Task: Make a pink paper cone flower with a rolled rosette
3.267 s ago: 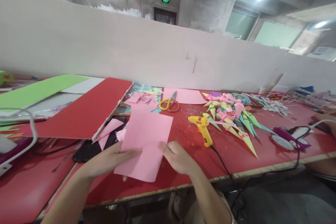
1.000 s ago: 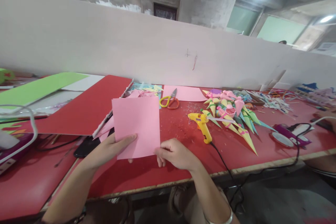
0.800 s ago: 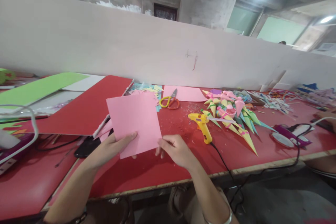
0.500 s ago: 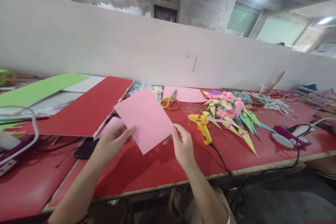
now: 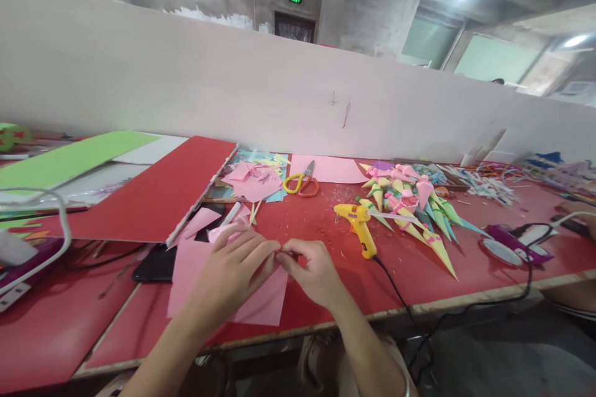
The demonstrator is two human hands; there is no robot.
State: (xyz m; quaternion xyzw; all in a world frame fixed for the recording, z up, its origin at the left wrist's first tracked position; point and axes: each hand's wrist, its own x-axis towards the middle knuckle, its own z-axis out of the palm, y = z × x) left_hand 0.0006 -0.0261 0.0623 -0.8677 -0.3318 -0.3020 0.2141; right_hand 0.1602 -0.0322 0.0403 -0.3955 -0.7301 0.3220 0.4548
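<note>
A pink sheet of paper [image 5: 267,304] lies near the table's front edge, partly covered by my left hand [image 5: 239,263]. My right hand [image 5: 313,268] meets the left at the sheet's upper right corner. Both hands are closed, their fingertips pinched together; what sits between them is hidden. Just behind my left hand are a pale pink bundle [image 5: 228,232] and a white stick-like piece [image 5: 231,214]. Scissors [image 5: 302,181] with yellow and orange handles lie farther back. To the right rests a yellow glue gun [image 5: 357,226] with its black cord.
Pink scraps [image 5: 255,181] lie on blue sheets. Several paper cones [image 5: 410,195] are piled at right. A red board [image 5: 158,189] and a black phone [image 5: 153,263] are at left. Another person's hand [image 5: 580,211] shows at far right. A white partition [image 5: 261,93] stands behind.
The pink sheet, held up between both hands before, now lies on the table near the front edge. My hands have come together over its corner, uncovering the pink scraps behind.
</note>
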